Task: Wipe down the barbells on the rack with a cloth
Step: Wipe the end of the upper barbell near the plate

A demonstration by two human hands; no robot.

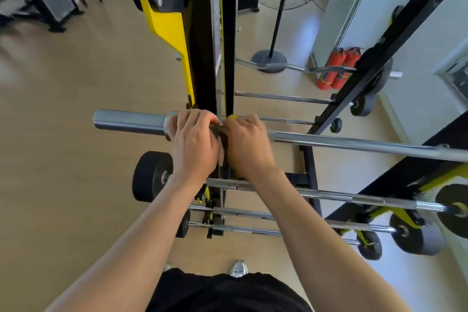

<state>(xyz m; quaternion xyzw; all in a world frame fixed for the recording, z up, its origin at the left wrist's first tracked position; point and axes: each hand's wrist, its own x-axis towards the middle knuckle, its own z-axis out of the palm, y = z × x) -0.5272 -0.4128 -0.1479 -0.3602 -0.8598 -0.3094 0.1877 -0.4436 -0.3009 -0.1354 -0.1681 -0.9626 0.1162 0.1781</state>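
Observation:
A long silver barbell [354, 144] lies across the black and yellow rack upright [217, 33], its thick sleeve [129, 121] pointing left. Both hands sit on the bar right at the upright. My left hand [195, 144] curls over the bar beside the sleeve's collar. My right hand [247, 144] grips the bar just to the right, with a bit of yellow cloth [233, 117] showing at its fingertips. A strip of greyish cloth [221, 157] hangs between the two hands. Which hand holds that strip I cannot tell.
Several more barbells rest lower on the rack [304, 194], some with black plates [152, 176]. Farther back are thinner bars [283, 97] and a curl bar [278, 66]. A standing fan [283, 7] and red fire extinguishers [336, 68] stand behind. Wood floor lies to the left.

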